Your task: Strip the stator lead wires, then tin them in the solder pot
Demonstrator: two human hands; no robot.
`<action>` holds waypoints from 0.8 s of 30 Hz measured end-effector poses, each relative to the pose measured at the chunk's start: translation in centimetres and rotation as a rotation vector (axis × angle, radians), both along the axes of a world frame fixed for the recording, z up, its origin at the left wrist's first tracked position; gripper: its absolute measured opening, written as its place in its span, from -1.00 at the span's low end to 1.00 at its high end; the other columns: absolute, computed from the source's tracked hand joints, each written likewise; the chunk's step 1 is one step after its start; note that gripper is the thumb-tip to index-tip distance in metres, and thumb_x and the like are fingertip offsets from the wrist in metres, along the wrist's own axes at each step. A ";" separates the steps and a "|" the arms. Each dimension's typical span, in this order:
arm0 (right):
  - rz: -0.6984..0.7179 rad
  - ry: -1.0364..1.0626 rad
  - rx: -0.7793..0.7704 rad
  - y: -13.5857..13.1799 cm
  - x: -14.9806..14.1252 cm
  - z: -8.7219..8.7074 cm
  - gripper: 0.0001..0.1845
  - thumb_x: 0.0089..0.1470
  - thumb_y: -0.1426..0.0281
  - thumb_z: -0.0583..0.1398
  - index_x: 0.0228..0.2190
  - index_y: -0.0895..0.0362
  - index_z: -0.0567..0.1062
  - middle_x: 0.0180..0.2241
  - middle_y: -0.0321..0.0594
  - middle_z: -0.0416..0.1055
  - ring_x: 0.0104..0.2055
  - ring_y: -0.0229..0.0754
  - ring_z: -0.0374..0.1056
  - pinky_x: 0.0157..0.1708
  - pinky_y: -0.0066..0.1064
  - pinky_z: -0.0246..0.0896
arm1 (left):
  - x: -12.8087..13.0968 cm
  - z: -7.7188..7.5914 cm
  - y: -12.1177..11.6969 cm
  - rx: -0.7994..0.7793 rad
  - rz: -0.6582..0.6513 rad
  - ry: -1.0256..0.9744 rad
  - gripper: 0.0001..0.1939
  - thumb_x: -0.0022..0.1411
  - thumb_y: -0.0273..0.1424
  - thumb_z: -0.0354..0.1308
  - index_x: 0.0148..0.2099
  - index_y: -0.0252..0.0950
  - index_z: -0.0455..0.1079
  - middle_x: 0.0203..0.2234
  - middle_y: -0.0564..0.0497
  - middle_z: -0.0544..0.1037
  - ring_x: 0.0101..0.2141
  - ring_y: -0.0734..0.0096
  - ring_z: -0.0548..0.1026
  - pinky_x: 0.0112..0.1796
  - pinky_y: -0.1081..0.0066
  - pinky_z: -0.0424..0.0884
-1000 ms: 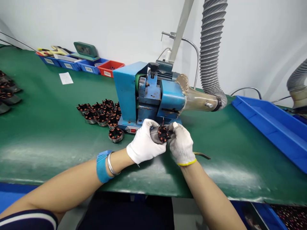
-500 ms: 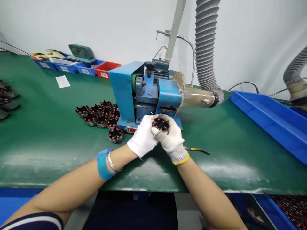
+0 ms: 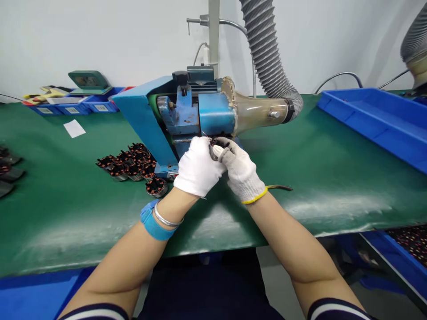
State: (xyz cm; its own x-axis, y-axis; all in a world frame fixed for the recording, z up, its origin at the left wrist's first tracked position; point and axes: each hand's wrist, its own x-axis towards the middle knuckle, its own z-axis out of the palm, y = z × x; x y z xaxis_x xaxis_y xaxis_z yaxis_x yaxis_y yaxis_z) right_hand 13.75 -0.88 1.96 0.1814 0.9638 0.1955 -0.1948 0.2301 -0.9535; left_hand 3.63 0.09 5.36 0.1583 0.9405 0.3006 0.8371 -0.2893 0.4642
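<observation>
Both my gloved hands hold one small motor stator [image 3: 215, 142], black with copper windings, right up against the front of the blue bench machine [image 3: 187, 115]. My left hand [image 3: 197, 168] wraps round its left side. My right hand [image 3: 240, 172] pinches it from the right with fingers curled over it. Most of the stator is hidden behind my fingers.
A cluster of several like stators [image 3: 128, 161] lies on the green bench [image 3: 66, 186] left of the machine, one [image 3: 156, 186] nearer me. A grey ribbed hose [image 3: 267, 58] joins the machine's clear funnel. A blue tray [image 3: 376, 118] sits right; small bins [image 3: 76, 106] stand far left.
My hands have carried the stator forward from just above the bench to the machine's front. My head has leaned in, so the machine looks closer.
</observation>
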 end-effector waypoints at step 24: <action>0.009 -0.905 0.732 -3.7 1.2 0.0 -0.24 0.02 0.48 0.19 0.24 0.00 0.17 0.10 -0.06 0.38 0.04 -0.02 0.42 -0.05 -0.20 0.47 | -6.1 -3.2 -1.1 -0.643 -0.536 -1.042 -0.39 -0.13 -0.39 0.44 0.00 -0.26 0.32 -0.16 -0.11 0.58 -0.15 0.12 0.58 -0.12 0.16 0.52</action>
State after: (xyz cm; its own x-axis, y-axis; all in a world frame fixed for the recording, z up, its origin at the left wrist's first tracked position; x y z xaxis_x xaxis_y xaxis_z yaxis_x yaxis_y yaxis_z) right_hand 14.98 -4.53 1.98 -0.3156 0.5675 0.7605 0.4847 0.7854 -0.3849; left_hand -2.52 -1.00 2.18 0.5191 0.8540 0.0363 -0.1364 0.0408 0.9898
